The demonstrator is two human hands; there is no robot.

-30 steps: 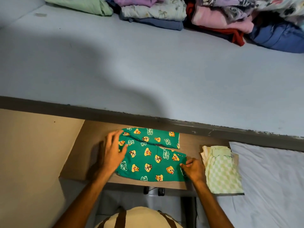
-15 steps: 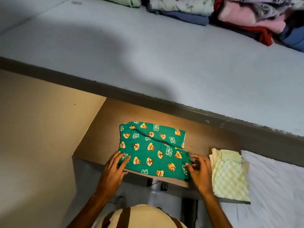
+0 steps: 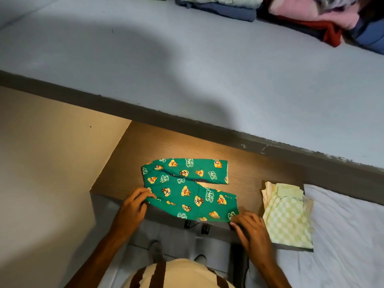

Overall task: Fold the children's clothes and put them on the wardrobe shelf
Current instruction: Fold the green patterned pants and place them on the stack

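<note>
Green children's trousers (image 3: 187, 188) with a cartoon chipmunk print lie flat on a brown wooden table (image 3: 145, 148), legs pointing right and slightly apart. My left hand (image 3: 134, 206) pinches the near left corner at the waist. My right hand (image 3: 249, 229) grips the near right hem of the closer leg. A folded green-and-white checked garment (image 3: 288, 219) lies to the right at the table's end.
A grey-blue bed surface (image 3: 187, 69) stretches behind the table, with piles of folded clothes (image 3: 291, 11) along its far edge. A white cloth (image 3: 349, 235) lies at the right. A beige wall (image 3: 45, 163) stands to the left.
My left hand went from resting flat on the trousers to pinching the near left corner. The right hand slid to the near right hem. The two legs now lie further apart.
</note>
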